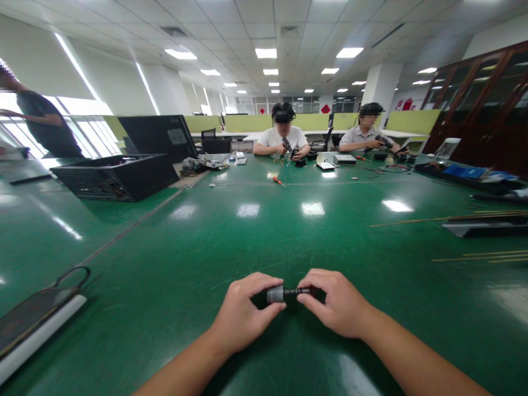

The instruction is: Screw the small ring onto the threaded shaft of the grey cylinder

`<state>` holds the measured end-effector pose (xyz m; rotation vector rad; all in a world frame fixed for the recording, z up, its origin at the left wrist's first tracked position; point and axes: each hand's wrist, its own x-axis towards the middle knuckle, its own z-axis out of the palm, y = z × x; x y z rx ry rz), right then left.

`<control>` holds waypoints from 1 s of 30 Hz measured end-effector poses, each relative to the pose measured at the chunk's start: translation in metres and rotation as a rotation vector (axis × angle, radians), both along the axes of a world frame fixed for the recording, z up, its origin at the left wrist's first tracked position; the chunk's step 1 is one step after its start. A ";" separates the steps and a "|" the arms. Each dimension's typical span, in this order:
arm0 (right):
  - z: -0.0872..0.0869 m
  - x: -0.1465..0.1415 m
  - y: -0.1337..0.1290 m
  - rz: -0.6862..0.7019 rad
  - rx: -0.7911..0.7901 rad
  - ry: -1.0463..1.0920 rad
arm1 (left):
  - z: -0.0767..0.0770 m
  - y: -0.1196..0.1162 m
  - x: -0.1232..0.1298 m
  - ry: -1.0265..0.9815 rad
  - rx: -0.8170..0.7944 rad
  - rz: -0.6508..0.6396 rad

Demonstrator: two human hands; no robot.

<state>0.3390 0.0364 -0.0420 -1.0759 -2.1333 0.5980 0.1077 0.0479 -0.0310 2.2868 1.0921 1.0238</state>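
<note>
In the head view, low in the middle, a short grey metal cylinder (275,294) lies sideways between the thumb and fingers of my left hand (247,311). A thin dark rod (290,292) extends from it to the right. My right hand (340,305) pinches the rod's far end, where light ring-like marks show. Cylinder and rod are in line; I cannot tell whether they are one piece or two. Both hands are just above the green table (198,247). My fingers partly hide the two ends of the part.
An open black computer case (124,176) stands at the far left. A small orange screwdriver (278,181) lies ahead. Two people work across the table with tools; another stands at left. Thin brass-coloured rods (454,218) and a black tray (466,176) are at right.
</note>
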 end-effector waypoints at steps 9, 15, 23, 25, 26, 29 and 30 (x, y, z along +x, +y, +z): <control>-0.001 0.000 0.000 -0.004 0.005 0.005 | 0.001 0.000 -0.001 0.008 0.006 -0.003; -0.002 0.001 0.001 -0.004 0.009 -0.007 | 0.001 0.000 0.000 0.006 0.014 -0.004; -0.002 0.002 0.000 0.000 0.016 -0.021 | 0.000 0.000 0.000 0.007 0.018 -0.013; -0.002 0.002 0.000 0.000 0.020 -0.036 | 0.000 0.000 0.000 0.009 0.022 -0.016; -0.001 0.002 0.000 0.001 0.023 -0.045 | 0.000 0.000 0.000 0.011 0.023 -0.018; 0.000 0.003 -0.001 0.006 0.024 -0.062 | 0.000 0.000 -0.001 0.011 0.027 -0.024; 0.001 0.003 -0.001 0.006 0.023 -0.064 | -0.001 0.000 0.000 0.012 0.029 -0.024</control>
